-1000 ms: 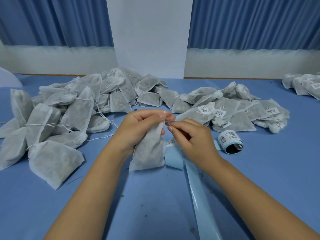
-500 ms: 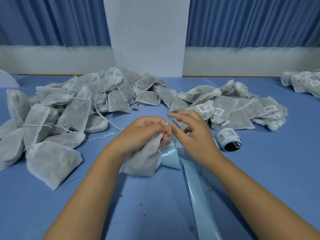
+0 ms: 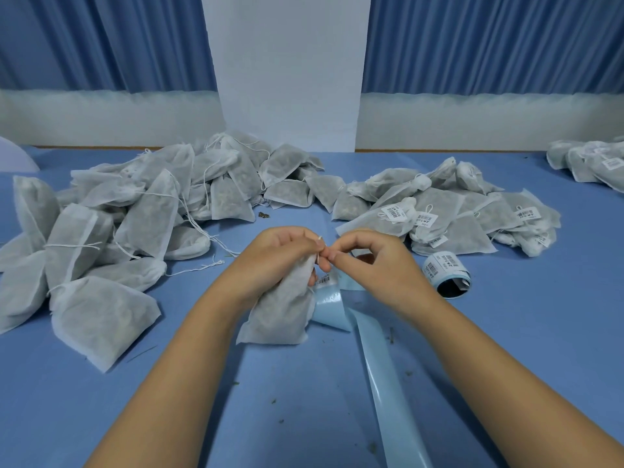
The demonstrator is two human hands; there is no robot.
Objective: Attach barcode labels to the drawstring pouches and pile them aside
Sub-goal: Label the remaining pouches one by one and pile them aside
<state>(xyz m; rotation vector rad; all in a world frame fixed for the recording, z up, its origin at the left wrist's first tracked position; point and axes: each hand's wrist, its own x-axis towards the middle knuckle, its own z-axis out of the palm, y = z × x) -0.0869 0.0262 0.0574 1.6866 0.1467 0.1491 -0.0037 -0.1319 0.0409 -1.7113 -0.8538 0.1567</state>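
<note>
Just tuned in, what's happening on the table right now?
A person grips one pouch in the left hand while the right hand pinches its drawstring. A barcode label sits just below on the blue backing strip, near the label roll. Unlabelled pouches are heaped on the left, labelled pouches on the right.

Blue table [image 3: 506, 332]; blue curtains [image 3: 101, 42] flank a white wall panel [image 3: 287, 69].
</note>
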